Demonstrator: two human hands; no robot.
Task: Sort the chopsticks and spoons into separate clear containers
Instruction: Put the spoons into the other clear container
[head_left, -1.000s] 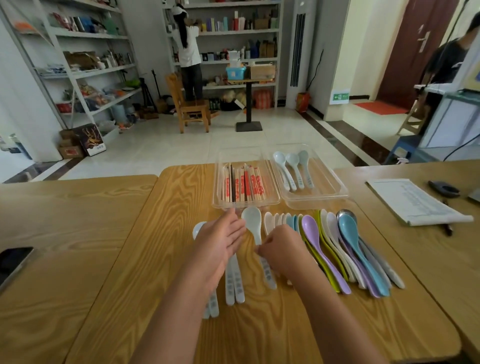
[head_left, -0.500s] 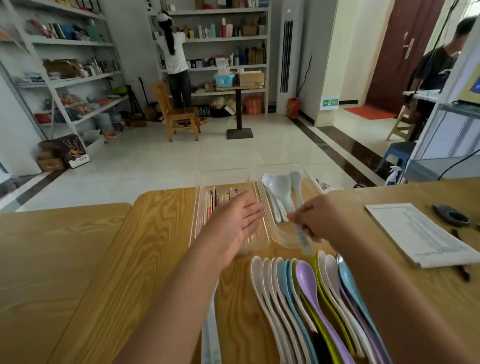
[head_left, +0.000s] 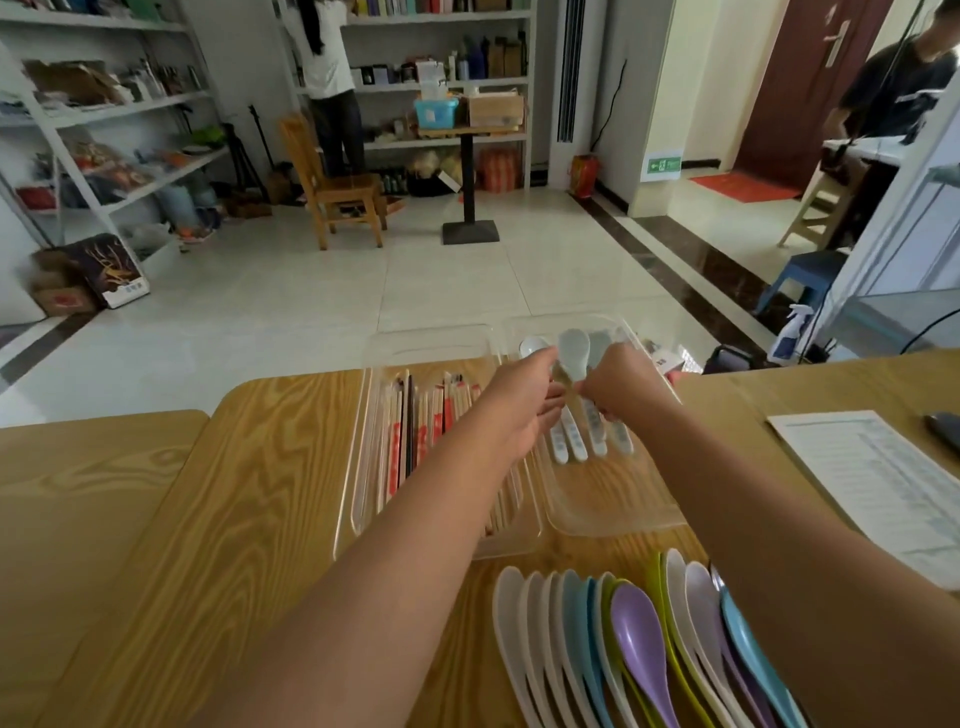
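both hands reach forward over the right clear container, close together. right hand has its fingers curled and pinches the handle of a pale spoon, whose bowl stands up between the two hands. left hand lies just beside it, back turned up, with its fingertips at the same cluster of handles; i cannot tell whether it grips a handle or only touches.

under the hands, several white spoons lie side by side in the right clear container, handles pointing toward the person. left clear container sits touching it on the left and holds wrapped chopsticks laid lengthwise, partly hidden by the left forearm. both containers rest on a light wooden table.

nearer the person, an overlapping row of spoons lies on the table, white, pale blue, green and purple, with their bowls toward the containers. a printed paper sheet lies on the table at the right, well apart from the containers.
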